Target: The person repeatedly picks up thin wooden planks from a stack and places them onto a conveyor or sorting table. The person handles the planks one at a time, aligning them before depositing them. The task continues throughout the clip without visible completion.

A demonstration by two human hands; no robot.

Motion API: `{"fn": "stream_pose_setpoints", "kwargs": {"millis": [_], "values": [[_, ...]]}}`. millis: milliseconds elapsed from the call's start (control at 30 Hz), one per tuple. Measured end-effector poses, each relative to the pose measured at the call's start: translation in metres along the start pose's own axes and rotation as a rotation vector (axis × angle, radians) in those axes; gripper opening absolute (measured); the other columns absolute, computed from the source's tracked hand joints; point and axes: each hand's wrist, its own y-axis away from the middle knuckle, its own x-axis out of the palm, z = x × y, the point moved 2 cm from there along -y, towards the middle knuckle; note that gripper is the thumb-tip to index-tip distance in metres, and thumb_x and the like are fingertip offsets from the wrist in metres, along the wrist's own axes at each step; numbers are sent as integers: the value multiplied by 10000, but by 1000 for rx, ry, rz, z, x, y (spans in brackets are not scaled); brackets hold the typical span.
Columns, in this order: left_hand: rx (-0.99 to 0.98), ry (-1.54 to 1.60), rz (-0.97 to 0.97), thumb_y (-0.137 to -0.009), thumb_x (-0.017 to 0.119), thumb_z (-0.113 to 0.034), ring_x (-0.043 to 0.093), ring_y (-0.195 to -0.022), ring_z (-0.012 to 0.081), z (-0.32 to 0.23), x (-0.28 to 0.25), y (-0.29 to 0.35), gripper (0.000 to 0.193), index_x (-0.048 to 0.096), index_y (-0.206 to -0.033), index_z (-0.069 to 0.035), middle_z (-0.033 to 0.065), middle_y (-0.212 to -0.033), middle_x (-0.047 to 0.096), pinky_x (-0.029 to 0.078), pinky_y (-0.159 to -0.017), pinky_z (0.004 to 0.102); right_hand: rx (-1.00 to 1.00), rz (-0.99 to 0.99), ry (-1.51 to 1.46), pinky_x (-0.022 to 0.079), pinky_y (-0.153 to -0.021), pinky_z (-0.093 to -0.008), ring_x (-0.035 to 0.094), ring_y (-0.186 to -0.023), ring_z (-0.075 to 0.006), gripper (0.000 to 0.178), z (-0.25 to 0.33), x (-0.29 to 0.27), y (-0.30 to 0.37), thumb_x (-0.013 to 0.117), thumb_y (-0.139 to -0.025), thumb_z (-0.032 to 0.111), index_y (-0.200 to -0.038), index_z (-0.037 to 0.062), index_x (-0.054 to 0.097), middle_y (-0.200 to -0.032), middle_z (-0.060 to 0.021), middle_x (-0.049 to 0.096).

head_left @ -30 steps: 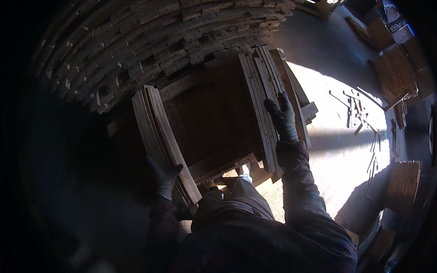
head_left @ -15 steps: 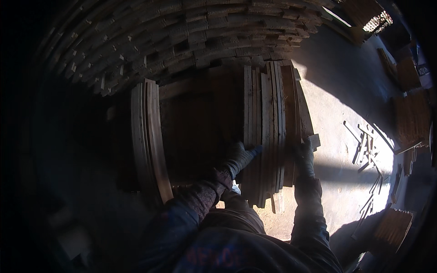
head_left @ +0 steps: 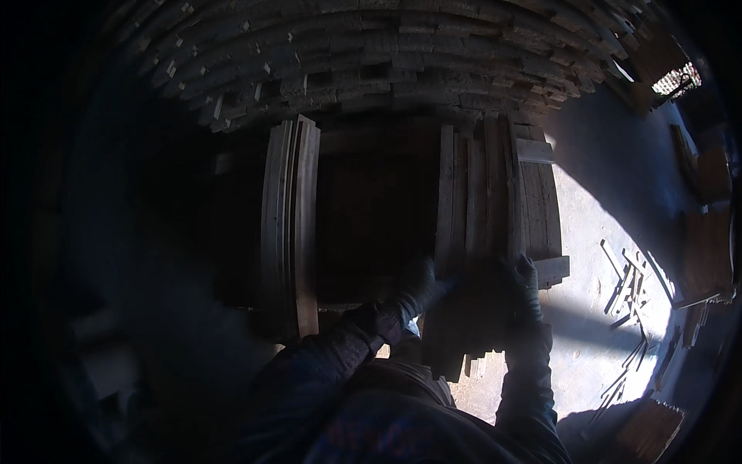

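The plank stack (head_left: 495, 182) seemed stiff and heavy, best held by its sides, where left hand (head_left: 420, 286) and right hand (head_left: 526, 284) were partly curled, grip unclear.

Scattered sticks (head_left: 632, 283) on sunlit floor (head_left: 581, 246)

Wood boards (head_left: 475, 201), long, brn, bunched approx. parallel, ends uneven, R of ctr.

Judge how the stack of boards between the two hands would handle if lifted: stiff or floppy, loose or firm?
The stack of boards is probably stiff, being long wooden pieces side by side. It could well shift apart, since its upper ends sit unevenly. With so many pieces, it may feel fairly heavy.
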Motion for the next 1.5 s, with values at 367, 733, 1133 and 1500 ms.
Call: {"fn": "stream_pose_setpoints", "kwargs": {"millis": [367,733,1133,1500], "values": [[-232,-557,-84,-688,760,-727,330,-1434,402,150,-207,44,1205,338,-1486,71,266,-1589,234,333,-1182,489,-39,173,244,415,-1096,-394,481,-1320,-315,880,-7,277,-19,823,-803,438,-1496,66,430,-1416,-168,473],[-319,588,-451,-878,731,-506,523,-1293,252,269,-288,76,723,546,-1381,-21,177,-1401,557,427,-1071,346,80,141,139,417,-1097,-440,462,-1340,-427,1049,9,292,1,726,-757,697,-1537,95,365,-1441,-258,455],[-273,-507,-563,-734,789,-646,391,-1401,439,166,-246,112,1205,173,-1571,-37,280,-1551,331,384,-1111,565,-43,-200,836,385,-1057,-577,399,-1363,-444,850,89,239,3,759,-769,466,-1490,179,414,-1525,-183,385],[-71,157,-631,-770,852,-163,181,-1507,378,172,-216,75,1126,92,-1601,-155,207,-1637,164,252,-1220,535,-97,130,-70,549,-742,-314,651,-796,-158,261,-3,111,-61,684,-900,169,-1107,12,656,-909,-21,678]]}}
